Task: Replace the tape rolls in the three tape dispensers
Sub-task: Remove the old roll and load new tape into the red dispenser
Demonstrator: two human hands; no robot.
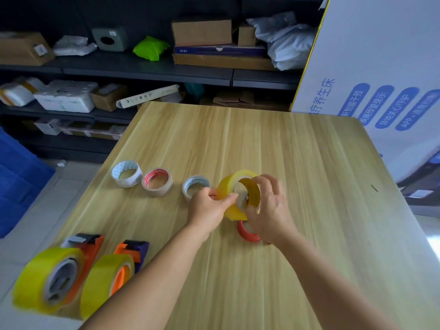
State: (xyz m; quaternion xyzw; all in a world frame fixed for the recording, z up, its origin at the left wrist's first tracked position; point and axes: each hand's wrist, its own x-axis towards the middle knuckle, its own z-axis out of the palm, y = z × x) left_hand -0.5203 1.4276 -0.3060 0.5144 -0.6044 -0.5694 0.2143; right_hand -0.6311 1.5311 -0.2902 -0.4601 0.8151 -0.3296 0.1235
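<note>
Over the middle of the wooden table (309, 163) both hands hold a full yellow tape roll (229, 186). My left hand (209, 208) pinches its left edge. My right hand (269, 208) curls its fingers over the roll's right side. Just below that hand a red dispenser (247, 232) shows, mostly hidden. At the front left lie two dispensers loaded with yellow rolls: an orange and grey one (54, 275) and an orange and purple one (114, 270). Three nearly used-up rolls lie in a row: white (127, 173), red-cored (157, 182) and blue-cored (195, 186).
Behind the table stand dark shelves (142, 70) packed with cardboard boxes and parcels. A large white printed box (381, 79) leans at the right rear. A blue crate (16, 182) sits on the floor to the left. The table's left edge runs diagonally past the dispensers.
</note>
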